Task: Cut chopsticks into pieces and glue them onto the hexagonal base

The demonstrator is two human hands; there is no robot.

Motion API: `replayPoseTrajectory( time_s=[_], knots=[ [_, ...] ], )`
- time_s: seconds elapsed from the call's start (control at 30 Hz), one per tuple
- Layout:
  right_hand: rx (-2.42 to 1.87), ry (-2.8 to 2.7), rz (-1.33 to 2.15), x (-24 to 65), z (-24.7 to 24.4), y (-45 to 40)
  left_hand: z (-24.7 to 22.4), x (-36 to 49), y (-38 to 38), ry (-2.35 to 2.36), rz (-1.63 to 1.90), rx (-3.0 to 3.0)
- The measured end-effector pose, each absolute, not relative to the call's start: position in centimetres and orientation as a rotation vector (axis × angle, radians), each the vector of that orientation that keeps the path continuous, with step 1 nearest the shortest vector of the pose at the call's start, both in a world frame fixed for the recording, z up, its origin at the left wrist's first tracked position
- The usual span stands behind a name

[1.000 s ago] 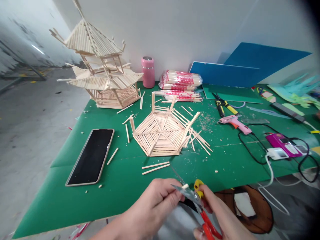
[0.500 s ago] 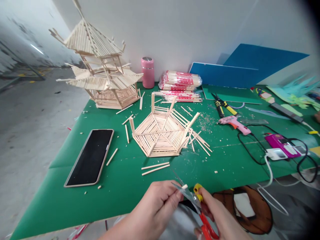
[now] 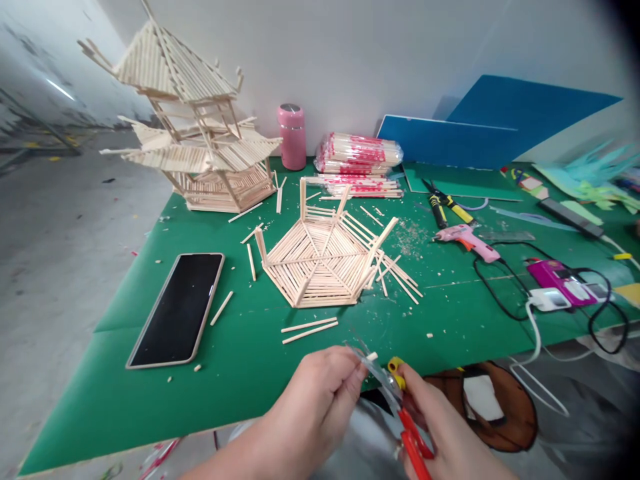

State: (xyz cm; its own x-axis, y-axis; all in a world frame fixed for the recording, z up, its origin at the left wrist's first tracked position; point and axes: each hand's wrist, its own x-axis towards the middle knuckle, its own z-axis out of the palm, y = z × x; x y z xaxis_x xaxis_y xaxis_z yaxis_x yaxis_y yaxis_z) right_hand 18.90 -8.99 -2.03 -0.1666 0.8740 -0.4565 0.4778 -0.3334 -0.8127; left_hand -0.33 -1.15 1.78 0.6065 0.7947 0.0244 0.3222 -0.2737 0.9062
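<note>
Near the table's front edge my left hand [image 3: 327, 393] pinches a short wooden stick [image 3: 371, 357], whose pale end sticks out past the fingertips. My right hand [image 3: 435, 413] is wrapped round red-handled cutters [image 3: 413, 440] with a yellow part. Their grey blades lie against the stick's end at my left fingertips. Beyond the hands sits a hexagonal stick base [image 3: 320, 263] with upright posts at its corners. Two loose sticks [image 3: 310, 328] lie between it and my left hand. More loose sticks [image 3: 403, 280] lie at the base's right side.
A stick pagoda [image 3: 200, 147] stands at the back left, beside a pink flask [image 3: 292, 137] and packed sticks [image 3: 357, 155]. A phone [image 3: 177, 310] lies left. Pliers [image 3: 445, 203], a pink glue gun [image 3: 467, 241] and cables are right. Blue boards [image 3: 460, 143] lean behind.
The view has shifted slightly, so the table items appear a little higher. The red handles look closer together in my right hand. Both hands keep their hold.
</note>
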Motion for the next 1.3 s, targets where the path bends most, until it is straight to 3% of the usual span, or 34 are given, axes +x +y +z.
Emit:
replayPoseTrajectory(
  time_s=[0.23,0.37,0.53,0.87,1.3],
  knots=[
    [-1.797,-1.39,1.515,18.0,-0.9,-8.0,1.4,-0.1,-0.8,0.963,0.64,1.757],
    [-1.82,-1.168,1.664,18.2,0.0,-6.8,1.7,-1.2,0.8,0.958,0.501,1.338],
    [-1.722,-0.962,1.757,19.0,-0.1,-5.7,1.4,-2.8,2.5,1.045,0.673,0.981],
    [-1.836,-1.038,1.613,17.2,0.8,-5.9,1.0,0.8,0.9,1.162,0.739,1.926],
    [-1.907,-1.491,1.381,16.9,1.4,-5.8,-0.1,1.3,-0.1,1.113,0.969,2.009]
  ],
)
